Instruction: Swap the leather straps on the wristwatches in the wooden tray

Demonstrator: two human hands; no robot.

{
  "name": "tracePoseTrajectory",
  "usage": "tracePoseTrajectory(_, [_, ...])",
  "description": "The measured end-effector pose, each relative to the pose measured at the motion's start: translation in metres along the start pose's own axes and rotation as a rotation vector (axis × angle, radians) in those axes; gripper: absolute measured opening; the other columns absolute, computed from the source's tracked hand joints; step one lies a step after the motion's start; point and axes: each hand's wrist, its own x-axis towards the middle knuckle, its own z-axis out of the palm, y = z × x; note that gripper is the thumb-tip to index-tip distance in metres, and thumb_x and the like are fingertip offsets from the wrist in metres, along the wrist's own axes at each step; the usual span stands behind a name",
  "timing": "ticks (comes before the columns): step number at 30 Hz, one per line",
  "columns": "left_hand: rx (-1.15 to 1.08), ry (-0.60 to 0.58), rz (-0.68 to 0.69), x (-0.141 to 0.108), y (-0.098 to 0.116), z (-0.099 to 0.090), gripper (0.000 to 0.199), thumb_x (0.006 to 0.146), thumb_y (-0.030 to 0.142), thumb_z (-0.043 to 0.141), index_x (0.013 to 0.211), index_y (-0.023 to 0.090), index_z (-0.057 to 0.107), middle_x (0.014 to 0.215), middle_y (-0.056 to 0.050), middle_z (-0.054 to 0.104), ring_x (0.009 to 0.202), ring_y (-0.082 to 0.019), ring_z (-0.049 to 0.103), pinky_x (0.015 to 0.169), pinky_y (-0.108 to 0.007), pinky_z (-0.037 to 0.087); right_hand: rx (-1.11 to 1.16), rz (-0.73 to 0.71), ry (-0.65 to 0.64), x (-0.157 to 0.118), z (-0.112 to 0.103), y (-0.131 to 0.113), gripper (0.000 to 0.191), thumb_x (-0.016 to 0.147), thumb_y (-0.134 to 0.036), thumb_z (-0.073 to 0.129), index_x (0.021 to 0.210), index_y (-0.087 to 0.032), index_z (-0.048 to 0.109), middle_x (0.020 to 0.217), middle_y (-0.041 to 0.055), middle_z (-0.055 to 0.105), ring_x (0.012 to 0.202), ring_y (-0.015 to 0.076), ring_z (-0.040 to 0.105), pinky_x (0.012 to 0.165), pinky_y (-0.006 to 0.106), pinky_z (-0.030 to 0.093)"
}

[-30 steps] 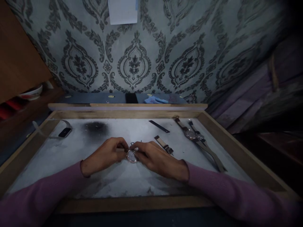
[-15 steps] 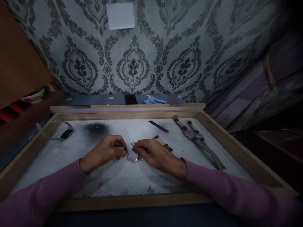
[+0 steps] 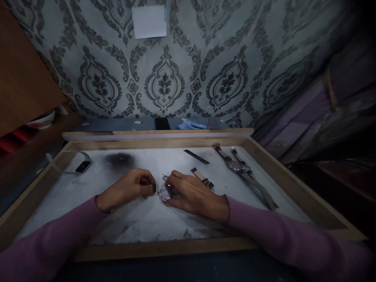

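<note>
A round watch case point(image 3: 165, 192) with a shiny rim rests on the white board, between the two hands. The fingers of my right hand point(image 3: 190, 194) are closed round its right side. Just left of the case, my left hand point(image 3: 132, 187) pinches a small dark piece point(image 3: 154, 188), perhaps a strap end; most of it is hidden by the fingers. A thin dark loop point(image 3: 165, 178) lies behind the case. Beyond my right hand is a beige and brown strap piece point(image 3: 202, 178).
A wooden frame point(image 3: 164, 250) borders the white board point(image 3: 141, 231). Two strapped watches point(image 3: 235, 165) lie at the right, a smartwatch point(image 3: 83, 166) at the left, and a flat dark strip point(image 3: 196, 156) at the back. Behind the frame are a black phone point(image 3: 162, 123) and a blue cloth point(image 3: 191, 125).
My right hand has shifted its fingers, with the thumb now at the near edge of the case. My left hand has moved slightly left, and the piece in it has turned.
</note>
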Motion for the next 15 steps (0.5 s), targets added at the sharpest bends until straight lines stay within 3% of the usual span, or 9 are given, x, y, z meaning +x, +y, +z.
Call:
tracePoseTrajectory(9, [0.0,0.014,-0.063,-0.003,0.008,-0.003,0.011,0.065,0.023,0.062,0.071,0.014,0.061,0.06,0.001,0.061,0.053,-0.012,0.055,0.055,-0.025,0.043,0.08,0.061,0.064,0.001,-0.001,-0.003,0.022,0.076,-0.031,0.067,0.087,-0.013,0.059,0.087,0.0067,0.06,0.07,0.0166,0.057,0.06,0.027,0.041])
tracePoseTrajectory(12, [-0.035,0.001,-0.071,-0.004,0.011,-0.003,0.013,0.065,0.025,0.064,0.071,0.014,0.061,0.06,0.002,0.06,0.052,-0.011,0.055,0.054,-0.025,0.043,0.343,0.133,0.123,0.003,0.002,0.0,0.021,0.07,-0.026,0.07,0.082,-0.015,0.056,0.073,0.0011,0.06,0.062,0.013,0.055,0.056,0.024,0.04])
tracePoseTrajectory(15, [-0.055,-0.016,-0.093,-0.005,0.017,-0.003,0.016,0.064,0.027,0.064,0.072,0.014,0.061,0.061,0.002,0.059,0.049,-0.009,0.052,0.05,-0.023,0.038,0.837,0.248,0.063,0.007,0.003,0.002,0.033,0.061,-0.025,0.077,0.08,-0.017,0.051,0.062,-0.0044,0.058,0.053,0.0094,0.052,0.049,0.021,0.04])
